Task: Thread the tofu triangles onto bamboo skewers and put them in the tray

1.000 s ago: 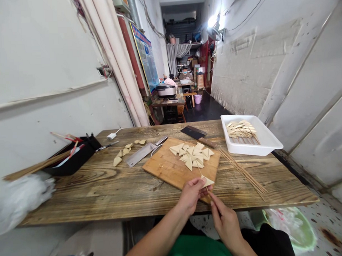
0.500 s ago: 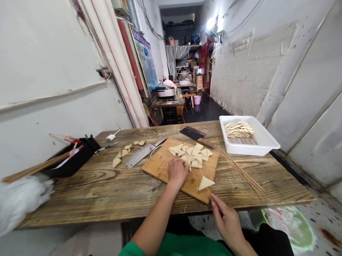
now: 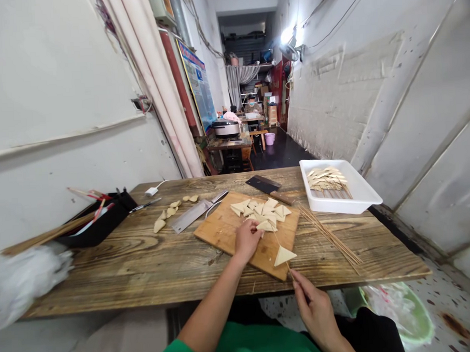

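Note:
My right hand [image 3: 311, 302] pinches the lower end of a thin wooden skewer [image 3: 276, 238] at the table's front edge. One pale triangular tofu slice [image 3: 284, 256] is threaded on it, and the skewer's tip points up and away from me. My left hand [image 3: 247, 241] has thumb and fingers closed on another tofu triangle [image 3: 265, 226], which is at the skewer's tip; whether the tip has entered it I cannot tell. Behind it several loose tofu triangles [image 3: 259, 208] lie heaped on the wooden cutting board [image 3: 221, 224].
A cleaver [image 3: 192, 215] lies left of the board, a dark-bladed knife [image 3: 263, 184] behind it. Several spare skewers [image 3: 335, 239] lie at right. A white tray [image 3: 337, 205] holds skewered slices. Tofu offcuts [image 3: 170, 212] and a black box [image 3: 100, 223] are at left.
My left hand has drawn a tofu triangle from the heap toward the skewer's tip. My right hand has shifted only slightly with the skewer.

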{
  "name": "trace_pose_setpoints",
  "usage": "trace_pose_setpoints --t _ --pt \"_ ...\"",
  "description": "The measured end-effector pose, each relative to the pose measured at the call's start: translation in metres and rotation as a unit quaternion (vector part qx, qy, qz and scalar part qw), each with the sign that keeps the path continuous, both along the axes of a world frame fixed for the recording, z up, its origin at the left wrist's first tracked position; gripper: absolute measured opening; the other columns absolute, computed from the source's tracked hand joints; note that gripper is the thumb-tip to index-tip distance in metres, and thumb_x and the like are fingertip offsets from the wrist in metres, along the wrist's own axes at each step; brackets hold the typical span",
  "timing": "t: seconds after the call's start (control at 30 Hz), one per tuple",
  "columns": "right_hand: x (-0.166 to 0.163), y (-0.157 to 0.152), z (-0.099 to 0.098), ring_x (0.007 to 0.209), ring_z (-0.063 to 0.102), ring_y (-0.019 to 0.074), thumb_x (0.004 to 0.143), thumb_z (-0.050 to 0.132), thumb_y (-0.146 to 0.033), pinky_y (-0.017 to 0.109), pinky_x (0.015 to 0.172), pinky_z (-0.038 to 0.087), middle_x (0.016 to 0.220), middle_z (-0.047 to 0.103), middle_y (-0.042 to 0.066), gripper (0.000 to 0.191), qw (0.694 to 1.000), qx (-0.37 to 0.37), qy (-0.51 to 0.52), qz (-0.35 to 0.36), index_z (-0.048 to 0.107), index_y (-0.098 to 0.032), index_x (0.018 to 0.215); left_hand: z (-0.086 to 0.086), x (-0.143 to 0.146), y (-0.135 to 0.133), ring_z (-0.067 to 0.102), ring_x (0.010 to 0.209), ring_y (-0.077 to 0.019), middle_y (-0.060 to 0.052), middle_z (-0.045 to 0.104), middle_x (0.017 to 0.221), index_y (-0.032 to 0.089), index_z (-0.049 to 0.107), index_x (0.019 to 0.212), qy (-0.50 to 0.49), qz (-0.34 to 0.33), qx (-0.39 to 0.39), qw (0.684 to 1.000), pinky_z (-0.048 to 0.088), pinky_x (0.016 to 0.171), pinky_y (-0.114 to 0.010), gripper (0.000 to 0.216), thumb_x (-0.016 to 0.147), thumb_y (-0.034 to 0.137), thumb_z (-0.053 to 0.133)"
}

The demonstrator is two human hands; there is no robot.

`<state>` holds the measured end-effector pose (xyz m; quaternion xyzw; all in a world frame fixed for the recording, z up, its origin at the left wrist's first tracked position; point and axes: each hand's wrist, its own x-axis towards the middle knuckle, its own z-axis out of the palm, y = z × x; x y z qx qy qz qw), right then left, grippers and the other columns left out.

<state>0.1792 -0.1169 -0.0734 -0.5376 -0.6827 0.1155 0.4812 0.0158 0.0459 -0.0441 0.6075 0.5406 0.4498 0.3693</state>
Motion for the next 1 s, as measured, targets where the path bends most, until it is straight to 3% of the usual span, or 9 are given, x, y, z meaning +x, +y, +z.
trace_pose_setpoints --t 0.1,0.27,0.43,0.57,0.7,0.87,1.0 --pt "0.002 -0.006 0.005 0.089 0.067 0.0166 0.087 0.045 -0.019 0.022 0.078 0.054 0.101 0.069 0.010 0.030 1.000 -0.005 0.007 0.021 0.059 -0.014 0.113 0.005 -0.002 0.000 0.054 0.060 -0.0096 -0.002 0.061 0.070 0.012 0.060 0.085 -0.194 -0.003 -0.089 0.977 0.040 0.058 -0.020 0.020 0.065 0.013 0.065" --pt "0.000 -0.010 0.016 0.087 0.068 0.0157 0.087 0.046 -0.018 0.020 0.076 0.054 0.100 0.070 0.009 0.029 0.999 -0.014 0.026 0.038 0.059 -0.015 0.113 0.022 -0.011 -0.006 0.056 0.059 -0.0086 -0.003 0.063 0.076 0.013 0.056 0.091 -0.433 -0.051 -0.252 0.864 0.047 0.061 -0.023 0.022 0.071 0.008 0.061" --pt "-0.003 -0.012 0.019 0.083 0.069 0.0158 0.087 0.047 -0.019 0.020 0.074 0.055 0.098 0.070 0.009 0.028 0.998 -0.023 0.038 0.041 0.060 -0.014 0.111 0.037 -0.012 -0.011 0.062 0.077 -0.0130 -0.009 0.064 0.087 0.012 0.053 0.091 -0.526 -0.059 -0.299 0.794 0.051 0.077 -0.029 0.020 0.076 0.000 0.049" --pt "-0.003 -0.013 0.019 0.081 0.069 0.0163 0.087 0.046 -0.020 0.022 0.072 0.055 0.096 0.071 0.010 0.030 0.998 -0.042 0.036 0.043 0.060 -0.012 0.112 0.041 -0.010 -0.007 0.062 0.077 -0.0168 -0.012 0.062 0.084 0.010 0.054 0.087 -0.560 -0.005 -0.338 0.756 0.053 0.068 -0.028 0.009 0.079 0.013 0.052" --pt "-0.005 -0.014 0.020 0.082 0.069 0.0168 0.087 0.046 -0.021 0.023 0.075 0.055 0.097 0.070 0.009 0.030 0.997 -0.048 0.037 0.041 0.061 -0.013 0.112 0.041 -0.009 -0.004 0.061 0.072 -0.0152 -0.013 0.061 0.083 0.010 0.053 0.085 -0.570 0.009 -0.353 0.742 0.051 0.056 -0.022 0.020 0.084 0.029 0.050" --pt "-0.007 -0.015 0.018 0.084 0.068 0.0160 0.088 0.045 -0.022 0.022 0.074 0.054 0.100 0.070 0.007 0.031 0.997 -0.051 0.028 0.049 0.059 -0.017 0.114 0.042 -0.005 -0.009 0.060 0.095 -0.0193 -0.020 0.058 0.104 0.004 0.052 0.098 -0.569 -0.034 -0.328 0.753 0.053 0.076 -0.025 0.021 0.088 0.019 0.042" --pt "-0.010 -0.015 0.018 0.079 0.069 0.0158 0.089 0.042 -0.024 0.022 0.070 0.055 0.098 0.071 0.008 0.031 0.996 -0.069 0.011 0.061 0.059 -0.017 0.115 0.043 -0.002 -0.013 0.058 0.100 -0.0200 -0.022 0.056 0.109 0.003 0.050 0.106 -0.566 -0.043 -0.310 0.762 0.051 0.083 -0.027 0.025 0.088 0.019 0.042"
